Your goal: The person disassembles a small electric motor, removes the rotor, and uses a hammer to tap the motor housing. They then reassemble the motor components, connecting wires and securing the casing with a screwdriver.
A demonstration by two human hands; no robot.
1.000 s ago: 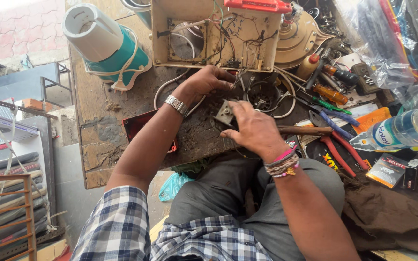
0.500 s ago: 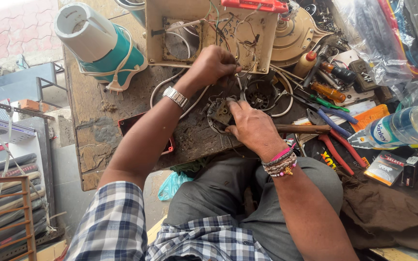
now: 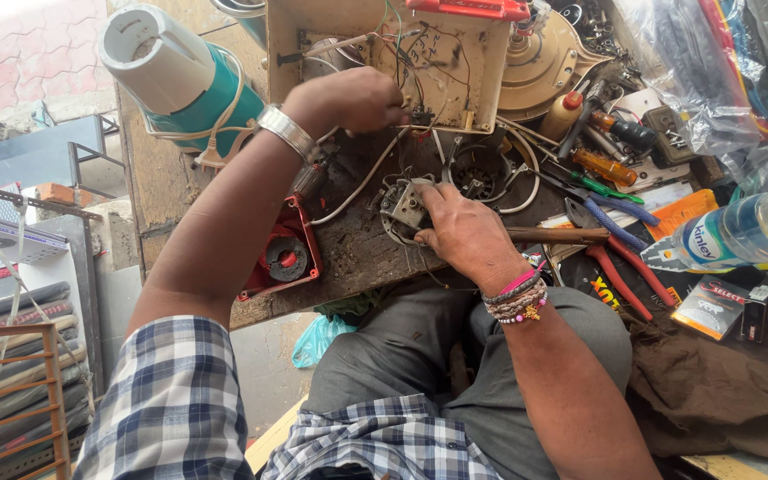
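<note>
Left hand [image 3: 353,100] closed, fingertips pinching wiring inside open cream plastic appliance housing [image 3: 384,53] at far edge of worn wooden tabletop [image 3: 357,253]. Right hand [image 3: 460,233] presses down on small grey metal switch block [image 3: 404,206], fingers curled over it, near centre. Teal-and-white mixer base [image 3: 184,80] lies far left. Red-handled pliers [image 3: 620,271] and clear plastic bottle [image 3: 740,231] right.

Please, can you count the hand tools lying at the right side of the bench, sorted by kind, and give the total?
Pliers with red handles: 1
Pliers with blue handles: 1
Screwdrivers (one with an orange handle, one with a green handle): 2
Wooden handle of a tool, its head hidden under the right hand: 1
Total: 5
</note>
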